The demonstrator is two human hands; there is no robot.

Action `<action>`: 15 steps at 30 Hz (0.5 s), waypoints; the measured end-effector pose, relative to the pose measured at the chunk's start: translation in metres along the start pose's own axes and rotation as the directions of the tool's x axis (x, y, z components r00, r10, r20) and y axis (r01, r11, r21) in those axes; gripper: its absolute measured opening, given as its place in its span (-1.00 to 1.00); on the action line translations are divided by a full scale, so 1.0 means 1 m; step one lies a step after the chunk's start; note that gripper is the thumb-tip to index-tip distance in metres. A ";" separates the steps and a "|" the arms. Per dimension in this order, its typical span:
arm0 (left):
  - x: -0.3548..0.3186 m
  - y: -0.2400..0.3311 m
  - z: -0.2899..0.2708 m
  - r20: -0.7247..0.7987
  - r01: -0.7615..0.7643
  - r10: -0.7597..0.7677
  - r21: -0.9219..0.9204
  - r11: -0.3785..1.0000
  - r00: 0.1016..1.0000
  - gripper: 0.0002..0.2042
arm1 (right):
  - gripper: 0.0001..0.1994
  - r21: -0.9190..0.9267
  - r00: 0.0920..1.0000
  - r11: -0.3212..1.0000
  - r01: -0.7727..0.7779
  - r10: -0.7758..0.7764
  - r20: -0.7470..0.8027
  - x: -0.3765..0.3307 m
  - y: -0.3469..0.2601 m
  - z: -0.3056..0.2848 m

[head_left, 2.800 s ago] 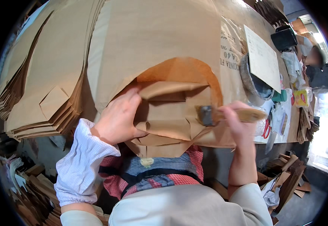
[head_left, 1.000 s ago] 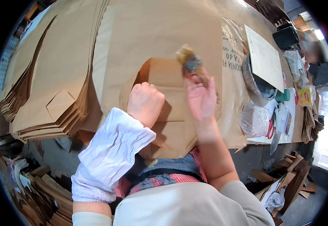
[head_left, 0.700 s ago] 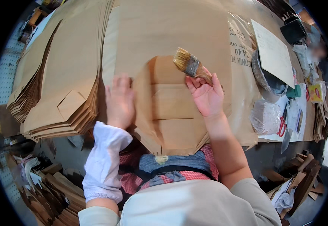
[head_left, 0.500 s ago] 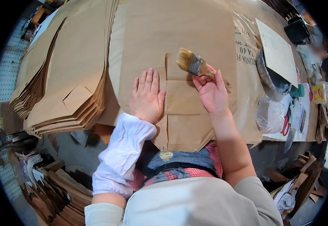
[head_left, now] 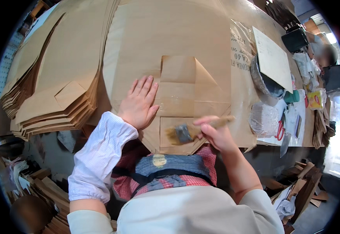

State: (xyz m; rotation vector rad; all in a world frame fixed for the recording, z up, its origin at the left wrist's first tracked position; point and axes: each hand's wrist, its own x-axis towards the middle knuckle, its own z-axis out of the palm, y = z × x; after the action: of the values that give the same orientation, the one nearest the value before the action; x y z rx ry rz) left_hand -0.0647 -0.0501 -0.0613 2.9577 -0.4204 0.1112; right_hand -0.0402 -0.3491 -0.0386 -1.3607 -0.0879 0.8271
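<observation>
A large brown paper bag (head_left: 170,31) lies flat on the table before me, its folded bottom end towards my body. My left hand (head_left: 139,103) rests palm down on it, fingers stretched out, just left of the folded flaps. Gripped by its wooden handle, a wide paintbrush (head_left: 183,133) is in my right hand (head_left: 215,135). Its pale bristles point left, over the near flap (head_left: 168,124); whether they touch the paper I cannot tell. A damp, shiny band (head_left: 176,106) crosses the middle of the folded end.
Stacked brown paper bags (head_left: 61,58) fill the table's left side. To the right stand a dark basin (head_left: 262,80) partly covered by a pale board (head_left: 273,58), and a plastic-wrapped tub (head_left: 263,120). Red-handled scissors (head_left: 280,130) and a knife (head_left: 285,145) lie by the front edge.
My right hand has brought the brush down towards me and left, from above the far flap to the near one. The left hand stays flat on the paper; the whole view has shifted slightly.
</observation>
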 end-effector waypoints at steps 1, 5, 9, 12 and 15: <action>0.000 0.000 0.000 -0.011 0.002 -0.002 0.003 1.000 1.000 -0.34 | -0.77 -0.288 0.962 0.919 0.271 -0.265 0.060 -0.009 -0.019 -0.007; -0.004 -0.002 -0.001 -0.020 0.009 -0.008 0.039 0.999 1.000 -0.34 | -0.75 -0.736 0.699 0.171 0.655 -0.506 0.505 -0.024 -0.055 -0.010; -0.001 0.001 0.003 -0.027 0.006 -0.004 0.042 0.999 1.000 -0.35 | -0.77 -0.743 0.732 0.125 0.657 -0.342 0.590 -0.039 -0.042 0.010; -0.001 0.000 0.004 -0.034 0.012 -0.011 0.030 0.999 0.999 -0.35 | -0.77 -0.703 0.704 0.156 0.694 -0.353 0.616 -0.048 -0.027 0.016; -0.001 0.000 0.000 -0.037 -0.007 0.009 0.060 0.998 0.999 -0.35 | -0.74 -0.615 0.669 0.272 0.740 -0.396 0.629 -0.048 -0.017 0.022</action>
State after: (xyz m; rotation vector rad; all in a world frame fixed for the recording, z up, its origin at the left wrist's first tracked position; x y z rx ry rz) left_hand -0.0653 -0.0502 -0.0616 3.0078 -0.4311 0.1832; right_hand -0.0781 -0.3581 0.0013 -1.8625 -1.4235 0.3158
